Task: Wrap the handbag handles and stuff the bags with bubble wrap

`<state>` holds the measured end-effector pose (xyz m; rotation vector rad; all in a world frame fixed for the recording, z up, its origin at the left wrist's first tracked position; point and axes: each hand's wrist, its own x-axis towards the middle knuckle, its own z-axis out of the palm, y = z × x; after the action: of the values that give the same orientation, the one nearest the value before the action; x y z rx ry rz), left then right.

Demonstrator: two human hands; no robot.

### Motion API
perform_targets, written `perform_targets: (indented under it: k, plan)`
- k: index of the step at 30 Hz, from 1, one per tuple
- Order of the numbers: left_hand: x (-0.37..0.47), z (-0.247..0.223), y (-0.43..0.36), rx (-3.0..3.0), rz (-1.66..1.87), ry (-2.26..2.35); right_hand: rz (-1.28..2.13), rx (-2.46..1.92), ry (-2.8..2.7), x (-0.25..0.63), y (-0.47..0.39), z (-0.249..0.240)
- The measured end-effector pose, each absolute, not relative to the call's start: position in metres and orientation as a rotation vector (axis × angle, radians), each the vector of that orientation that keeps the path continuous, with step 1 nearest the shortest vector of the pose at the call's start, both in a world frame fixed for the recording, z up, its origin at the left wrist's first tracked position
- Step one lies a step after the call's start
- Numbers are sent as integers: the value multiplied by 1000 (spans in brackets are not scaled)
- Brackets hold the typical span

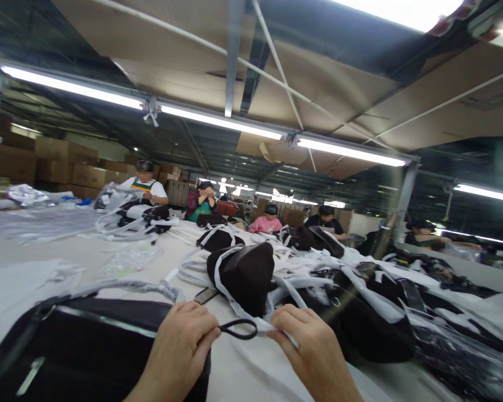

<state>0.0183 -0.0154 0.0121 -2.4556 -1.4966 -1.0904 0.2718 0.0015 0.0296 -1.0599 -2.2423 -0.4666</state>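
My left hand pinches a thin black strap loop, whose looped end sticks out to the right. It is over the right edge of a dark bag with a silver zip and a handle wrapped in white. My right hand has its thumb and fingertips closed on a white wrapped strip just right of the loop. Behind both hands stands a dark brown pointed bag with white wrapping along its edge.
More dark bags with white wrapping and clear plastic lie on the right. Plastic sheets cover part of the white table at the left. Several people sit along the far side, with cartons behind.
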Motion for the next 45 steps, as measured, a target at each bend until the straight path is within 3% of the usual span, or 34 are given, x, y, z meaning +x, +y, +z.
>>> perform_targets:
  k: [16,25,35,45]
  plan:
    - [18,14,-18,-2456,-1065,-1498,-675,-1069,-2203,275,6,25]
    - [19,21,-23,-2505,-993,-1524,-719,-753,-2115,257,-1,33]
    - [13,18,-19,-2549,-1074,-1431,-159,-629,-2252,263,7,32]
    - [14,24,-23,-2584,-1018,-1503,63,-816,-2308,249,-12,29]
